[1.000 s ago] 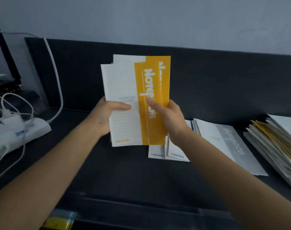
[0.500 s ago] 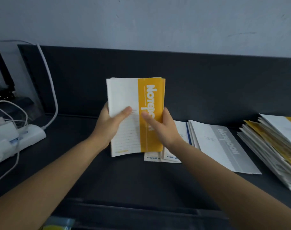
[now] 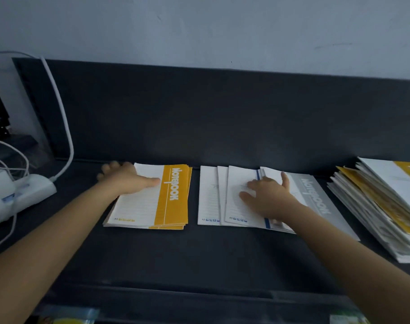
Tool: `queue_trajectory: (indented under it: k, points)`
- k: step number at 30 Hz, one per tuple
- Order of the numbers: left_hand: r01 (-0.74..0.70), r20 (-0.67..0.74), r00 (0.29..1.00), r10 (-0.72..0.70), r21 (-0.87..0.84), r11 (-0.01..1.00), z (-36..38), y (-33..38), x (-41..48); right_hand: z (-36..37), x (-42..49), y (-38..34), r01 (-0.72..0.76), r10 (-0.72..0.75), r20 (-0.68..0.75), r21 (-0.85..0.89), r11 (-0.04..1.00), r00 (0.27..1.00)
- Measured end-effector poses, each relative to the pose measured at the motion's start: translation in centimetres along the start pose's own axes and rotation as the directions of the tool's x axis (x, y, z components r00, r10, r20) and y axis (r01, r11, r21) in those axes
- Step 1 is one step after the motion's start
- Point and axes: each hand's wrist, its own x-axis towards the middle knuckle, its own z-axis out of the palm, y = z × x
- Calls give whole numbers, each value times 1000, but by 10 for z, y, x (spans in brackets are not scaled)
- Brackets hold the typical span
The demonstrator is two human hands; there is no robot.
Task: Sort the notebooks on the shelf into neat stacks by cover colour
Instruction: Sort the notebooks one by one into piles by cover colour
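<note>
Notebooks: yellow stack (image 3: 171, 195) at shelf (image 3: 199, 253) back edge, left of centre. Left hand (image 3: 124, 178) on its left edge, thumb on cover, fingers loose. Right hand (image 3: 267, 195) flat, fingers spread, on fanned blue set (image 3: 208, 197) overlapping grey notebook (image 3: 316, 197). Risk: push skews fan, colours mix. Mixed pile (image 3: 381, 206) at right edge is ragged, may slide.

Dark matte shelf (image 3: 199, 253), flat. On it a stack of white-and-yellow paper notebooks (image 3: 152, 202). Just right of that stack a fanned spread of white-and-blue notebooks (image 3: 211, 197), then a white-and-grey notebook (image 3: 316, 197), farther right an untidy heap of mixed notebooks (image 3: 374, 206). Well left of the stack, a white plastic power strip (image 3: 24, 192).
</note>
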Motion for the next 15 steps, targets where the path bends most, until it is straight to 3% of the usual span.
queue_trajectory:
  k: [1,2,4,6,7,10,12,15]
  points:
    - [-39,-118,991,58,154,987,2,14,-4,3,-1,-1,21,-21,-15,-17,1000,1000]
    - [-117,-184,972,145,153,981,4,30,-11,4,-2,-3,39,-40,-28,-27,999,999]
    - [-257,-64,966,251,-94,962,12,67,-23,7,-2,-10,59,-60,-41,-21,998,997]
    - [-230,148,946,290,-324,918,26,100,-33,8,-2,-17,57,-58,-43,-18,998,997]
    - [-222,213,931,298,-319,921,30,113,-38,9,-1,-19,54,-54,-43,-11,998,998]
    - [-237,224,926,305,-282,929,39,141,-45,9,2,-18,66,-64,-62,31,997,996]
    - [-149,235,936,264,-414,898,43,148,-39,11,3,-14,73,-66,-101,71,995,993]
    - [11,301,920,251,-660,751,47,146,-31,11,1,-11,54,-30,-160,151,987,987]
